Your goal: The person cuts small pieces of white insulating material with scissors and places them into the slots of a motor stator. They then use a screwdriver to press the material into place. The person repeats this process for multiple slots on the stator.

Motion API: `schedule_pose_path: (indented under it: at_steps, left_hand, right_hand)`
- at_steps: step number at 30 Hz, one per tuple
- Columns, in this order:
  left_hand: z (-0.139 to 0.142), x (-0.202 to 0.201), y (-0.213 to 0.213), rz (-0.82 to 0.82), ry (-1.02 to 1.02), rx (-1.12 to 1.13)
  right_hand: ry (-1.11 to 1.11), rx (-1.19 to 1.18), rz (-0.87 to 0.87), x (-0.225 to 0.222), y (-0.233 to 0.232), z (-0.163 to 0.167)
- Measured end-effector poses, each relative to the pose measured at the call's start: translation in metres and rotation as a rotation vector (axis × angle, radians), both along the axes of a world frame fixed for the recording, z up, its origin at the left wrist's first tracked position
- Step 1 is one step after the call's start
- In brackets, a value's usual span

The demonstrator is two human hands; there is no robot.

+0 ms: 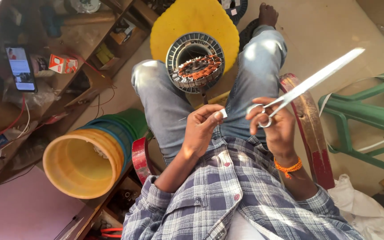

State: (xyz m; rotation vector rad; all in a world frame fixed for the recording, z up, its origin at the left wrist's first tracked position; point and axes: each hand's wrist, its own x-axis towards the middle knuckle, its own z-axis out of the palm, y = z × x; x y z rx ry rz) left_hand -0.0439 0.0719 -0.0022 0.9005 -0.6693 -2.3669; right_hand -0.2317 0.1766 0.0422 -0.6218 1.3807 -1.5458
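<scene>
Pinching a small white strip [223, 113] between its fingertips, the left hand [201, 129] hovers over the lap. The right hand [275, 126] grips long scissors [307, 84], blades shut and pointing up-right. A copper-wound stator [195, 62] sits beyond the knees.

Silver scissors [307, 84] — pale glint along the blades. White scrap [223, 113]. Copper-orange windings inside a grey motor stator [195, 62], over a yellow stool [195, 20]. Blue-and-white plaid shirt [227, 195], faded blue jeans [165, 98], orange wrist thread [288, 167] — green chair [365, 120], yellow bucket [83, 162].
</scene>
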Motion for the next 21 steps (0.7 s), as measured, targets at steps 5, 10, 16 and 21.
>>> schedule_pose_path:
  at_steps: [5, 10, 16, 21]
  left_hand:
    - [0.004, -0.001, -0.007, -0.064, 0.023, 0.009]
    - [0.02, 0.002, -0.025, -0.023, -0.126, -0.246]
    - [0.04, 0.013, -0.039, 0.087, -0.348, -0.363]
    - [0.045, 0.014, -0.037, 0.096, -0.422, -0.397]
  right_hand:
    - [0.002, -0.132, -0.048, -0.02, 0.003, 0.006]
    - [-0.058, 0.304, 0.473, -0.027, -0.003, -0.005]
    - [-0.192, 0.394, 0.876, -0.012, 0.0, -0.019]
    - [-0.184, 0.365, 0.909, -0.011, 0.001, -0.013]
